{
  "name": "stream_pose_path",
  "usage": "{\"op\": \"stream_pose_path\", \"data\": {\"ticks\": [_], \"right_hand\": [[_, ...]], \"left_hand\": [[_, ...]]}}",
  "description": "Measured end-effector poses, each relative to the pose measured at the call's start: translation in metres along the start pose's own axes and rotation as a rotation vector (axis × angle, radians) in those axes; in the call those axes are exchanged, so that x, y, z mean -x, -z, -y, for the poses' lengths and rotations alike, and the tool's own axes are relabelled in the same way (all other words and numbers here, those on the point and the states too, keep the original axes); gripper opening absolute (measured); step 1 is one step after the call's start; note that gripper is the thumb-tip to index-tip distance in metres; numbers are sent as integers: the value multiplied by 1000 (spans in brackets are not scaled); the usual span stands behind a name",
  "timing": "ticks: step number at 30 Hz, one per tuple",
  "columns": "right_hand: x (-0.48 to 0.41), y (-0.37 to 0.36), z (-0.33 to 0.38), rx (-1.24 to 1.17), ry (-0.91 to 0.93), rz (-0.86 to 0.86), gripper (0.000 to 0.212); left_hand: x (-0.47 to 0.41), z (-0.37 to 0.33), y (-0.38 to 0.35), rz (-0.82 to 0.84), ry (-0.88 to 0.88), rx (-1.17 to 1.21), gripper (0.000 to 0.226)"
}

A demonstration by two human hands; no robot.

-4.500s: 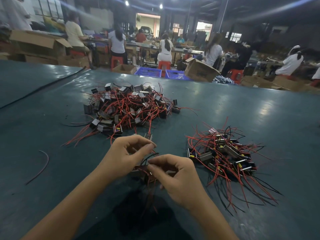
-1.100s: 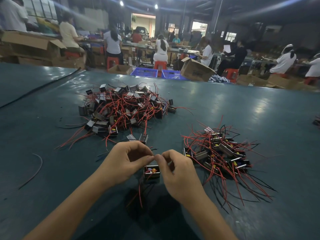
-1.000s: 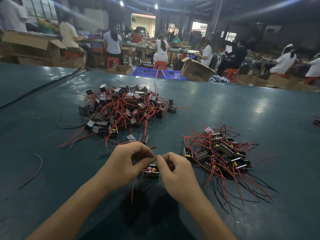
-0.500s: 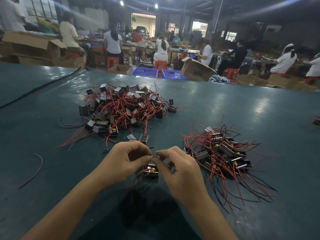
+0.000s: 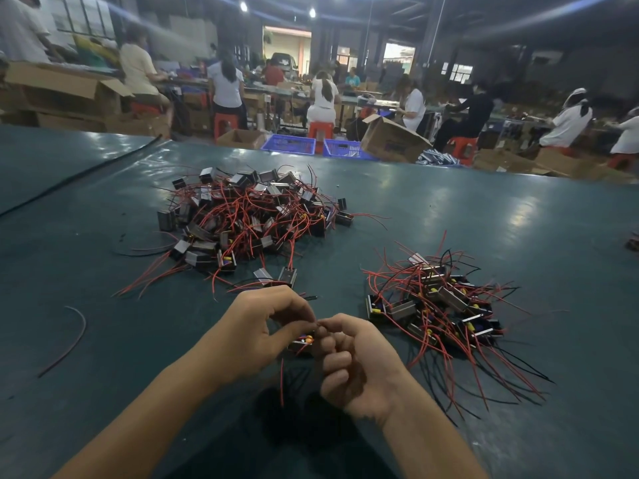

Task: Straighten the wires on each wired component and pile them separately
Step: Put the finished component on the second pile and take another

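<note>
Both hands meet at the table's near middle around one small wired component (image 5: 304, 341), a dark block with yellow and red parts showing between the fingers. My left hand (image 5: 256, 333) pinches it from the left. My right hand (image 5: 359, 364) is curled tight with its fingertips on the component's wires. One red wire (image 5: 281, 382) hangs down below the hands. A big tangled pile of components (image 5: 249, 216) with red wires lies farther back on the left. A smaller pile of components (image 5: 439, 305), its red and black wires fanned toward me, lies to the right.
The dark green table (image 5: 501, 216) stretches far back. Two loose components (image 5: 276, 275) lie just beyond my left hand. A stray curved wire (image 5: 74, 335) lies at the left. Cardboard boxes, blue crates (image 5: 288, 144) and seated people fill the hall behind.
My right hand has turned and curled into a fist on the wires, drawn slightly toward me. The red wire that looped left of the component now hangs straight down.
</note>
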State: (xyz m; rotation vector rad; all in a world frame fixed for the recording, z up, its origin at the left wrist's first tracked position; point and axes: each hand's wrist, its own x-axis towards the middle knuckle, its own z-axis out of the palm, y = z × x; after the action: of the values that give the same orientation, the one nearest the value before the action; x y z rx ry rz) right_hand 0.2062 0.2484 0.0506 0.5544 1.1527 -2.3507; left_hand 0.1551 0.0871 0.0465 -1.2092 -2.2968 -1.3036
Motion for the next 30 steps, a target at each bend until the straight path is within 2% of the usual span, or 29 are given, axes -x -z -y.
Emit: {"op": "stream_pose_path", "data": {"ticks": [2,3,5,7,8,10,12,16,24,26,30], "right_hand": [[-2,1,-2,154,98,-49,27],[-4,3,-3,329,241,-128,30],[-7,7,-5,691,693,-282,23],[-11,13,-6,927,1072,-276,10],[-12,16,-6,1006,1155,-241,6],[-13,19,-6,1127,1208,-218,4],[-14,21,-5,1165,1173,-243,7],[-16,20,-8,1152,993,-301,18],[-15,12,-7,1247,696,-244,37],[-12,10,-5,1133,601,-206,36],[-4,7,-2,484,249,-60,33]], "left_hand": [[0,1,0,-8,19,16,13],[1,1,0,-19,46,30,14],[1,4,0,-52,101,54,16],[1,5,0,-72,140,62,16],[0,6,0,-75,154,69,15],[0,7,0,-78,171,88,10],[2,7,-1,-71,170,91,9],[2,7,-3,-54,121,60,12],[2,8,-4,28,-37,-39,7],[2,8,-3,43,-60,-56,8],[1,6,-3,33,-77,-80,8]]}}
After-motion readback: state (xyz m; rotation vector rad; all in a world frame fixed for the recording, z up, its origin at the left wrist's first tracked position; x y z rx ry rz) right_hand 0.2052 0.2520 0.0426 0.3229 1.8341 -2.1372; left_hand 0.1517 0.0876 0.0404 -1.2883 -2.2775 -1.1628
